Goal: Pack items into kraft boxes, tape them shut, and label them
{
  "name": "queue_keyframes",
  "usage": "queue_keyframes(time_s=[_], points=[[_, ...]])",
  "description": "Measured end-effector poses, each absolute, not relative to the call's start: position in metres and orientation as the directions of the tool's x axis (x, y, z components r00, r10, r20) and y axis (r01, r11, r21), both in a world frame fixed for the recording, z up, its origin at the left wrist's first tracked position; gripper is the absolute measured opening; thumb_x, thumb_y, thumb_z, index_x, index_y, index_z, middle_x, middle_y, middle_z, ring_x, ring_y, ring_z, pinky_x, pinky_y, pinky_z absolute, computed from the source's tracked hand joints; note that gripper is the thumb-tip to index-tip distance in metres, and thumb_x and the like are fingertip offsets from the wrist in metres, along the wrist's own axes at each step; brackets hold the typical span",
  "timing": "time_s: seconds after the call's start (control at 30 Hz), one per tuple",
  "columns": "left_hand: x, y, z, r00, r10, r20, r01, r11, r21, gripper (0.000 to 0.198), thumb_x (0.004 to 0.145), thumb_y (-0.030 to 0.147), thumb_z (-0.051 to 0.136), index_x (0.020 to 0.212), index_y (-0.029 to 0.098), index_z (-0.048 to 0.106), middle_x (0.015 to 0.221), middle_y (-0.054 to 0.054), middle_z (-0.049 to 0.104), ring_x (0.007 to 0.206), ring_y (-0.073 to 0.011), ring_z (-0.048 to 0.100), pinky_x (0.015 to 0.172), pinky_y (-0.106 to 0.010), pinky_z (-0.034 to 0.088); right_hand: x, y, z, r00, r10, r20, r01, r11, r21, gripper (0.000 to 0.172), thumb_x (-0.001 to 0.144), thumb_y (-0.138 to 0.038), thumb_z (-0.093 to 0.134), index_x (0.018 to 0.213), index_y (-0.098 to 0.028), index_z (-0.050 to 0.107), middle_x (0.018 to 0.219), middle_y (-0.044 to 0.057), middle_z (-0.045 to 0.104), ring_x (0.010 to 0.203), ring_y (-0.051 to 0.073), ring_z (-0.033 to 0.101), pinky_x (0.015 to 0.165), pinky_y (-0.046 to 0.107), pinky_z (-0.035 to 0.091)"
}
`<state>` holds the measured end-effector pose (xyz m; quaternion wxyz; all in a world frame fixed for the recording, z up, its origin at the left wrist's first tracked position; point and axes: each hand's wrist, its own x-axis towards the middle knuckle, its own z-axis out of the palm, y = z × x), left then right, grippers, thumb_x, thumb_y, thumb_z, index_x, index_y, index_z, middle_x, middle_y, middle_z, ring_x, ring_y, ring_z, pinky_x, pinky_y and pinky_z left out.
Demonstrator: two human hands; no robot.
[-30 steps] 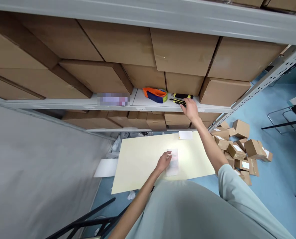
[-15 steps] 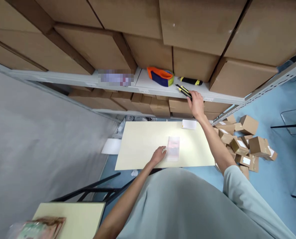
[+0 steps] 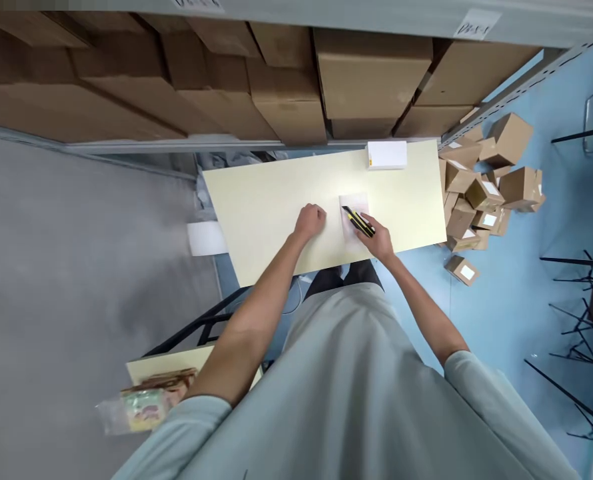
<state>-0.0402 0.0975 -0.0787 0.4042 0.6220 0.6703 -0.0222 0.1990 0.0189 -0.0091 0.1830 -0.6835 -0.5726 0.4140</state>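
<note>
In the head view my right hand [image 3: 378,239] grips a black-and-yellow utility knife [image 3: 359,222], its tip toward the upper left. Under the knife lies a pale, pinkish flat packet [image 3: 347,235] on the cream tabletop [image 3: 271,207]; I cannot tell whether the knife touches it. My left hand [image 3: 311,221] rests on the table left of the packet, apart from it. Its fingers are curled in, and nothing shows in them. A small white box [image 3: 387,155] sits at the table's far edge, beyond the knife.
Shelves of cardboard boxes [image 3: 376,80] stand behind the table under a grey shelf beam [image 3: 346,17]. A pile of small cartons [image 3: 485,193] lies on the blue floor at right. At lower left, a side table [image 3: 141,368] bears plastic-wrapped packages [image 3: 149,403].
My right hand has brought the utility knife down from the shelf to above the packet. My left hand's fingers have curled in. The view has tipped downward, so the upper shelf is out of sight.
</note>
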Motion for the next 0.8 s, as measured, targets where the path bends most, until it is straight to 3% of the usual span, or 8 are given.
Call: queue_keyframes(time_s=[0.17, 0.33, 0.57, 0.8], points=[[-0.039, 0.107, -0.096, 0.015, 0.806, -0.592, 0.879, 0.272, 0.392, 0.048, 0.113, 0.050, 0.045, 0.103, 0.018, 0.078, 0.118, -0.020, 0.077, 0.116, -0.0359, 0.070, 0.105, -0.046, 0.056, 0.157, 0.010, -0.030, 0.026, 0.896, -0.443, 0.829, -0.267, -0.491, 0.060, 0.110, -0.043, 0.061, 0.168, -0.026, 0.058, 0.132, 0.011, 0.077, 0.113, 0.029, 0.078, 0.103, 0.040, 0.064], [-0.034, 0.109, -0.086, -0.020, 0.776, -0.631, 0.914, 0.269, 0.303, 0.057, 0.116, 0.047, 0.032, 0.120, 0.015, 0.079, 0.135, -0.023, 0.076, 0.128, -0.0372, 0.069, 0.107, -0.045, 0.055, 0.120, 0.027, -0.031, 0.031, 0.849, -0.527, 0.939, -0.206, -0.277, 0.060, 0.118, -0.042, 0.049, 0.177, -0.033, 0.043, 0.140, 0.012, 0.068, 0.109, 0.027, 0.077, 0.096, 0.036, 0.063], [-0.028, 0.113, -0.078, -0.066, 0.758, -0.649, 0.924, 0.292, 0.247, 0.060, 0.116, 0.049, 0.031, 0.134, 0.014, 0.076, 0.142, -0.023, 0.075, 0.134, -0.0365, 0.067, 0.110, -0.044, 0.054, 0.102, 0.039, -0.030, 0.075, 0.833, -0.547, 0.969, -0.190, -0.155, 0.061, 0.121, -0.040, 0.039, 0.181, -0.035, 0.034, 0.149, 0.015, 0.060, 0.105, 0.025, 0.074, 0.091, 0.035, 0.062], [-0.022, 0.121, -0.081, -0.118, 0.742, -0.660, 0.887, 0.377, 0.265, 0.057, 0.114, 0.053, 0.038, 0.133, 0.015, 0.077, 0.137, -0.024, 0.076, 0.131, -0.0402, 0.069, 0.109, -0.048, 0.055, 0.092, 0.043, -0.027, 0.100, 0.835, -0.541, 0.972, -0.198, -0.125, 0.062, 0.121, -0.036, 0.036, 0.182, -0.033, 0.030, 0.149, 0.018, 0.057, 0.105, 0.025, 0.074, 0.092, 0.037, 0.062]])
